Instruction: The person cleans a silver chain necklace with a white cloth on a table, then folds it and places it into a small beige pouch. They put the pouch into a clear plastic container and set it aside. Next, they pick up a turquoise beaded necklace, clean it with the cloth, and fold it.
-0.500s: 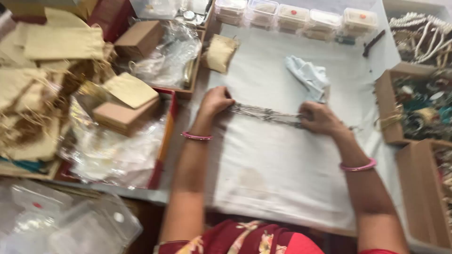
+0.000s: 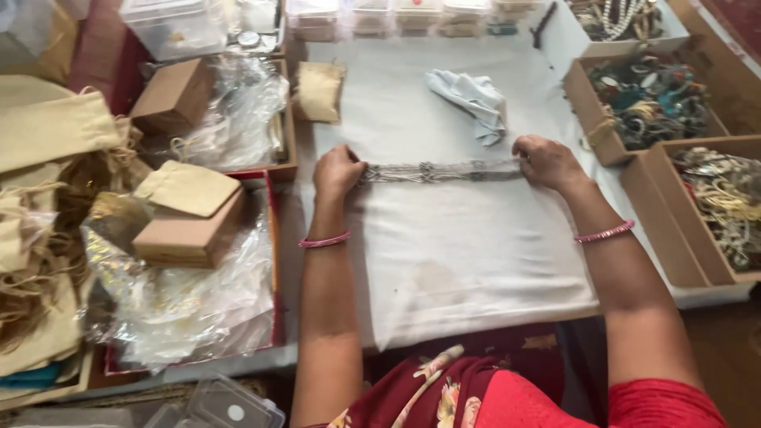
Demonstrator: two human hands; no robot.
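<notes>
A bundle of thin silver-grey chains (image 2: 440, 171) lies stretched straight across a white cloth (image 2: 460, 254) on the table. My left hand (image 2: 337, 169) grips its left end with closed fingers. My right hand (image 2: 547, 161) pinches the right end. Both hands rest on the cloth and hold the chains level between them. Each wrist carries a pink bangle.
A crumpled pale blue cloth (image 2: 474, 99) lies just beyond the chains. A small beige pouch (image 2: 319, 91) sits at the cloth's far left. Cardboard boxes of jewellery (image 2: 650, 99) stand to the right. Brown boxes (image 2: 186, 230), plastic wrap and beige pouches crowd the left. Clear lidded containers (image 2: 372, 16) line the far edge.
The chains were slanted and are now pulled out level and longer. My right hand moved outward to the right. The camera view shifted, so everything sits further left and higher.
</notes>
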